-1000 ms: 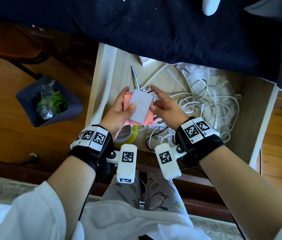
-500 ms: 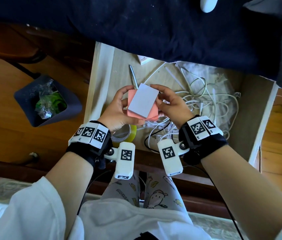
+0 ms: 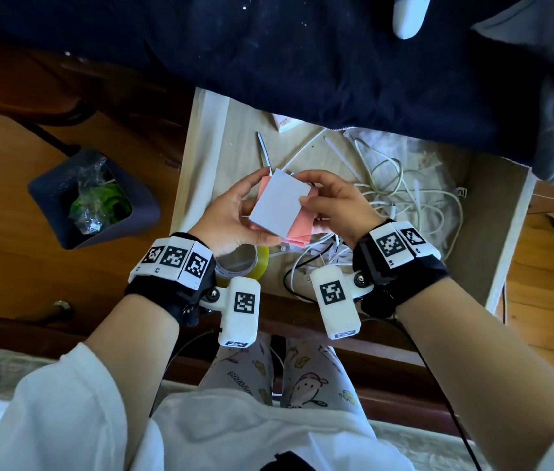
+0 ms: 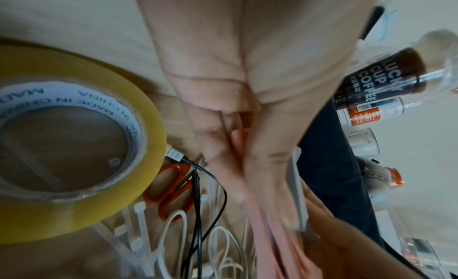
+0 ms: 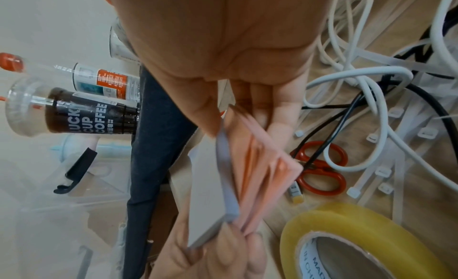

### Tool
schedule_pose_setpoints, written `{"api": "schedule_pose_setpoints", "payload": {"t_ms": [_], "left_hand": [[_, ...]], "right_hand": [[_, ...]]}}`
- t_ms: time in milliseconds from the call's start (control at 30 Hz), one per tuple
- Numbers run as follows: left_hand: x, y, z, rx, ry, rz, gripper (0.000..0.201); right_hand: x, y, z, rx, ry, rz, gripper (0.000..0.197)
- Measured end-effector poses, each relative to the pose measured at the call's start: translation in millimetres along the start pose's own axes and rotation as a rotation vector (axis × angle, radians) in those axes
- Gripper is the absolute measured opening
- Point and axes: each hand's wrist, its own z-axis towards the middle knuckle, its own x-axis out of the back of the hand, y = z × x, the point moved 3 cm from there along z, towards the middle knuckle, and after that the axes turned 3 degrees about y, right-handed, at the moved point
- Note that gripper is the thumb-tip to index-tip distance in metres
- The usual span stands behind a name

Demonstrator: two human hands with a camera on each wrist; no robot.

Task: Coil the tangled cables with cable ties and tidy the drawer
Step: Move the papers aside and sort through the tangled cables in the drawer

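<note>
Over the open drawer (image 3: pixel 510 229) both hands hold a stack of note pads: a pale lavender pad (image 3: pixel 280 205) (image 5: pixel 224 177) on top of pink ones (image 3: pixel 301 227) (image 5: pixel 262 165). My left hand (image 3: pixel 235 215) grips the stack's left side, thumb along its near edge. My right hand (image 3: pixel 333 202) pinches the right side, thumb on the lavender face. Tangled white cables (image 3: pixel 415 202) (image 5: pixel 359 91) and a black cable (image 3: pixel 291 283) (image 4: pixel 198 195) lie in the drawer beneath. White cable ties (image 5: pixel 381 171) (image 4: pixel 138 220) are scattered among them.
A yellow tape roll (image 3: pixel 245 263) (image 4: pixel 74 142) (image 5: pixel 359 242) sits at the drawer's near left, red-handled scissors (image 4: pixel 171 189) (image 5: pixel 319 169) beside it. A pen (image 3: pixel 263 153) and small box (image 3: pixel 284 124) lie farther back. A dark cloth (image 3: pixel 302 56) overhangs the drawer. A bin (image 3: pixel 94 198) stands left.
The stack has risen slightly and the lavender pad has turned on the pink ones. My right thumb now presses on its face; both hands close in round the edges.
</note>
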Motion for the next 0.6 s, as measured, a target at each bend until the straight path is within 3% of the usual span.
{"api": "schedule_pose_setpoints", "payload": {"t_ms": [133, 367, 600], "left_hand": [[5.4, 0.7, -4.0, 0.023, 0.02, 0.028, 0.106], [38.3, 2.7, -15.1, 0.061, 0.274, -0.099, 0.08], [48.3, -11.5, -22.4, 0.04, 0.298, -0.099, 0.06]], "right_hand": [[-7.9, -5.2, 2.6, -0.001, 0.024, -0.04, 0.028], [-33.1, -12.7, 20.0, -0.02, 0.089, 0.091, 0.033], [-30.7, -9.2, 24.3, -0.058, 0.129, 0.111, 0.032]]}}
